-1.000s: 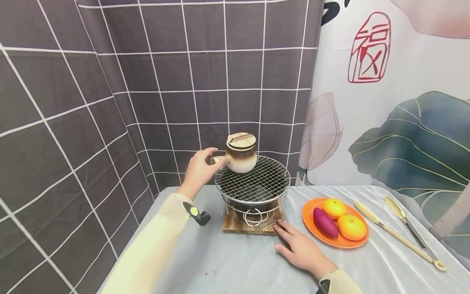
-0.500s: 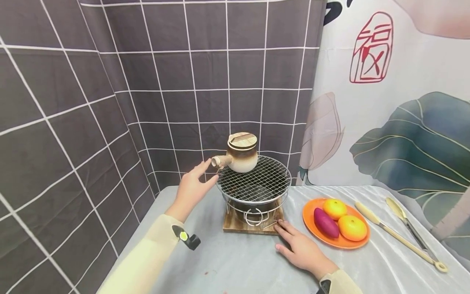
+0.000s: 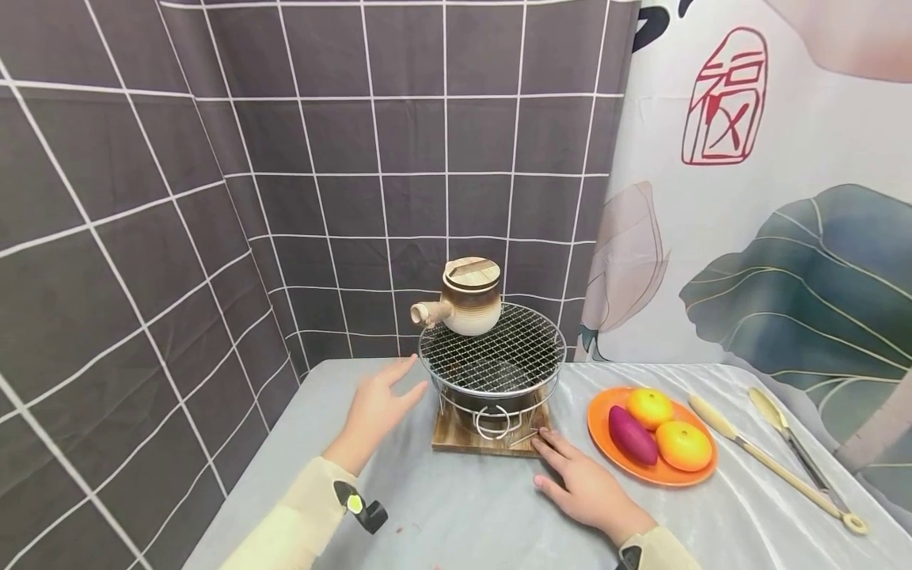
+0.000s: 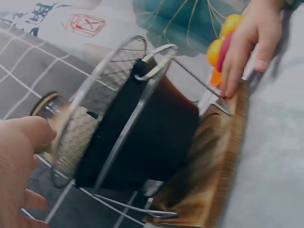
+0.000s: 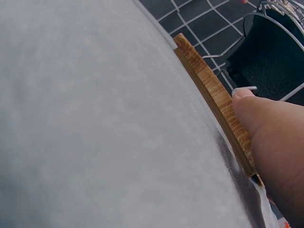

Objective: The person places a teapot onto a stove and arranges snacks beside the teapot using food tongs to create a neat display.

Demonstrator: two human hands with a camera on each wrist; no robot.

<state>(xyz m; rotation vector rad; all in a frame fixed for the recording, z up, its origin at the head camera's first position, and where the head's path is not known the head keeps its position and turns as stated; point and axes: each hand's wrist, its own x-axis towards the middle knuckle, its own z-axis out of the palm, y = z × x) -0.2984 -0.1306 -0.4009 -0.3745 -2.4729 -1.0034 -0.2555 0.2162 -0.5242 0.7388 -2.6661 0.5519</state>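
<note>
A small ceramic pot with a wooden lid and a stubby side handle sits toward the back left of a round wire grill. Below the grill is a dark stove in a wire frame, standing on a wooden board. My left hand is in the air left of the grill, thumb and fingers apart, holding nothing. Fingertips of my right hand rest at the board's front right corner, with the palm down near the table.
Right of the board, an orange plate holds a purple sweet potato and two orange citrus fruits. Tongs and a long-handled utensil lie farther right. A dark gridded cloth hangs close behind the grill.
My left hand has let go of the pot's handle and moved back, left and down. The pot stays on the grill. My right hand keeps its place at the board.
</note>
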